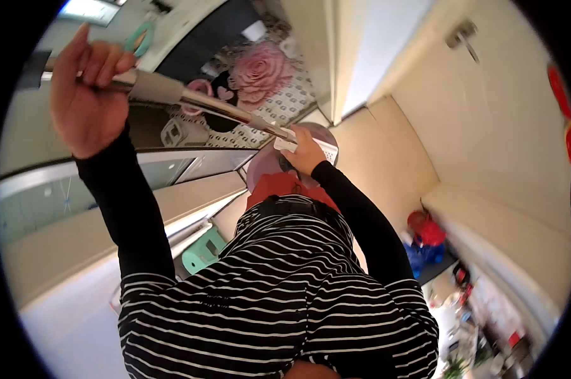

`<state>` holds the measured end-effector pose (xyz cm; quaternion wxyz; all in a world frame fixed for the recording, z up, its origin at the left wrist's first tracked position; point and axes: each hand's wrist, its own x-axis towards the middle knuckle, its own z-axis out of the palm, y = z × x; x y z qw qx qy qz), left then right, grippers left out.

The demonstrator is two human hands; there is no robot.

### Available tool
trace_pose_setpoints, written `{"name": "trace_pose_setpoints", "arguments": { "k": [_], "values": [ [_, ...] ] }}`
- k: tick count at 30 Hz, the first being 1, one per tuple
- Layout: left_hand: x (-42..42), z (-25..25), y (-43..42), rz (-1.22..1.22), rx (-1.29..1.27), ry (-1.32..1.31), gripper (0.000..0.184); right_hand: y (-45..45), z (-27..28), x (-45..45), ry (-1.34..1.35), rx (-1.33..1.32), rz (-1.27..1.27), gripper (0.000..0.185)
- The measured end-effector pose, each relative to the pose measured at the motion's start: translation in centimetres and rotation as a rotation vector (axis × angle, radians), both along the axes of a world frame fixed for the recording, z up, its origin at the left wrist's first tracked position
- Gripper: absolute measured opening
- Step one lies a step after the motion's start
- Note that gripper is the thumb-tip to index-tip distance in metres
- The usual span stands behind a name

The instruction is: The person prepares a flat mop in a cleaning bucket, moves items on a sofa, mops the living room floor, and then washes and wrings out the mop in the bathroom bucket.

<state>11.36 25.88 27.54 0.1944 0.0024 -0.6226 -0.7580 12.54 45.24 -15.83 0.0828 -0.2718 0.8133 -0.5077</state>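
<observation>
A long shiny metal pole (225, 108) with a wider grey sleeve slants from the upper left down to the middle of the head view. My left hand (93, 95) is closed round its upper part, palm turned toward me. Lower down, my right hand (304, 150) grips the pole with the thumb along it. Around the right hand show a white perforated piece (329, 150) and a lilac rounded object (260, 165), perhaps a bucket. My body and hand hide much of both, and the pole's lower end is not visible.
Beyond a doorway lie a pink rose-shaped mat (260, 72) and a patterned floor. A white door with a handle (463, 39) stands to the right. A mint-green stool (203, 249) is at lower left. Red and blue items (427, 240) and a cluttered counter (462, 322) are at lower right.
</observation>
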Motion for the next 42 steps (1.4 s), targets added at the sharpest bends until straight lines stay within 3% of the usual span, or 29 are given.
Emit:
{"name": "trace_pose_setpoints", "arguments": {
  "k": [1,4,5,6,8,11,13,15,20,23,26,27,30,31,35,37,38,40,42],
  "values": [
    [0.0,0.4,-0.4,0.032,-0.08,0.029,0.035,-1.6,2.0,-1.1,-0.08,0.04,0.083,0.069],
    [-0.2,1.2,-3.1,0.012,-0.078,0.079,0.033,-7.2,3.9,-4.0,0.053,0.098,0.153,0.06],
    [-0.5,1.3,-3.3,0.064,-0.054,0.083,0.036,-8.8,4.6,-4.7,0.071,0.133,0.182,0.049],
    [-0.5,1.2,-5.3,-0.121,-0.074,0.128,0.023,-10.2,5.6,-5.6,0.039,0.176,0.248,0.046],
    [-0.7,1.2,-6.1,0.061,-0.055,0.227,0.024,-12.7,6.9,-7.3,-0.024,0.281,0.369,0.04],
    [-2.3,1.5,-8.4,0.296,-0.149,0.23,0.021,-16.9,5.6,-9.2,0.056,0.171,0.373,0.032],
    [-5.7,1.7,-6.5,0.874,-0.158,0.15,0.017,-19.8,5.6,-11.2,0.083,0.215,0.397,0.032],
    [-3.9,-3.1,-16.7,0.329,-0.299,0.315,0.022,-22.9,6.7,-12.9,0.104,0.182,0.443,0.033],
    [-5.5,-13.2,-23.3,0.332,-0.088,0.029,0.031,-30.9,10.4,-16.5,0.045,0.149,0.594,0.028],
    [-6.3,-17.3,-26.3,0.356,-0.015,0.012,0.018,-35.4,11.7,-17.8,0.098,0.164,0.683,0.029],
    [-7.0,-18.3,-28.5,0.495,-0.022,-0.088,0.017,-39.0,11.9,-19.0,0.172,0.214,0.727,0.03],
    [-8.0,-18.3,-29.2,0.573,-0.057,0.024,0.033,-40.0,12.5,-19.2,0.253,0.14,0.756,0.04],
    [-8.9,-16.8,-31.9,0.734,-0.126,-0.016,0.037,-41.1,14.1,-20.4,-0.135,0.018,0.724,0.057],
    [-9.0,-15.8,-33.0,0.762,-0.176,-0.003,0.038,-41.6,11.8,-21.7,-0.258,-0.062,0.682,0.069],
    [-9.3,-11.9,-37.0,0.853,-0.117,0.159,0.035,-42.2,-0.7,-29.6,-0.166,0.332,0.376,0.064],
    [-9.6,-10.1,-38.5,0.909,-0.081,0.202,0.034,-42.8,-11.6,-33.8,-0.064,0.639,0.222,0.037],
    [-9.9,-9.0,-39.0,0.933,-0.06,0.203,0.033,-42.7,-15.3,-35.5,0.09,0.729,0.373,0.038],
    [-10.2,-7.4,-40.5,1.016,-0.025,0.214,0.03,-43.5,-15.4,-36.9,0.111,0.846,0.44,0.041],
    [-10.6,-5.6,-41.9,1.049,-0.08,0.228,0.029,-43.9,-14.2,-37.6,-0.167,0.903,0.267,0.044]
  ]
}}
